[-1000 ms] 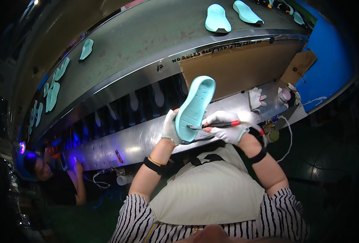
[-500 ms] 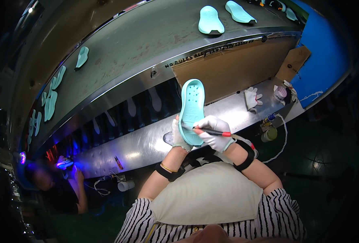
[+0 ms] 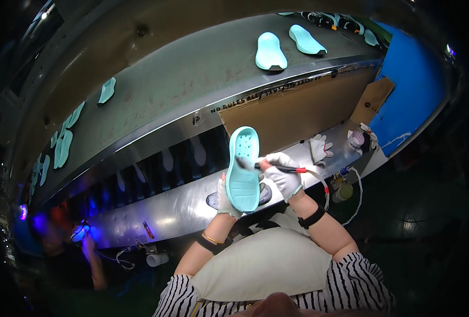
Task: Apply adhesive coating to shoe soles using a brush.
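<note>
A light teal shoe sole [image 3: 243, 185] stands nearly upright in front of me, its holed end pointing away. My left hand [image 3: 225, 201], in a white glove with bare fingertips, grips its lower left edge; some fingers are hidden behind it. In my right hand [image 3: 284, 179], also gloved, is a brush [image 3: 286, 169] with a black handle and a red end, from which a thin pale tube hangs. The brush's dark bristles are at the sole's inner face, below the holes, smeared by motion. A greyish object [image 3: 212, 200], partly hidden, lies on the ledge behind the sole.
Beyond the metal ledge [image 3: 176, 208] runs a green belt [image 3: 192, 68] carrying several teal soles [image 3: 270, 52]. Cardboard [image 3: 292, 113] lines its side. A spare glove [image 3: 319, 148] and a round container [image 3: 355, 139] sit rightward. Pliers [image 3: 148, 230] and a co-worker's arm [image 3: 93, 259] are leftward.
The brush has moved from the sole's near part up toward the holes. My right hand went with it, and the sole's inner face is turned more toward me. The whole view has shifted downward.
</note>
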The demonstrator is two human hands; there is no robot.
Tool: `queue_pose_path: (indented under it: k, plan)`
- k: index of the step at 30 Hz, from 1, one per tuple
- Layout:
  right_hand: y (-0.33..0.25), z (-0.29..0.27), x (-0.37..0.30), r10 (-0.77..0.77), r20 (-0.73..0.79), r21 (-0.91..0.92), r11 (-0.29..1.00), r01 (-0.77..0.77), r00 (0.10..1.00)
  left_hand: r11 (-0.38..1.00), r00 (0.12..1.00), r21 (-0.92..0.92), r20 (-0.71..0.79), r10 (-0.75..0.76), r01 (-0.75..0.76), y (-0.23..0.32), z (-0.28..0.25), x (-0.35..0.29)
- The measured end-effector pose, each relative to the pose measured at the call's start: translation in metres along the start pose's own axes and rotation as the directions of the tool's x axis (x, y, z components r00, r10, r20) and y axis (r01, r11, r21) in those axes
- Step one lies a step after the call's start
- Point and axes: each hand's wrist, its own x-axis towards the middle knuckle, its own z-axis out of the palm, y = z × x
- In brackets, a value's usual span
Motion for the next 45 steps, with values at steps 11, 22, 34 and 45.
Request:
queue_pose_path:
  k: [11,22,34,45]
  plan:
    - [-0.007,-0.007,-0.001,-0.153,0.372,-0.273,0.925,0.266,0.915,0.981,0.979,0.167,0.192,0.068,-0.101,0.017,-0.020,0.008]
    - [-0.028,-0.024,0.013,-0.276,0.601,-0.443,0.665,0.601,0.750,0.904,0.982,0.388,0.029,0.185,-0.182,0.039,-0.010,0.003]
    - [-0.064,-0.020,0.000,-0.246,0.624,-0.366,0.747,0.555,0.742,0.859,0.946,0.427,0.273,0.174,-0.282,0.073,0.036,0.027]
    - [-0.066,-0.040,-0.002,-0.360,0.356,-0.422,0.762,0.492,0.862,0.661,0.843,0.672,-0.102,0.529,-0.333,0.197,0.119,0.169]
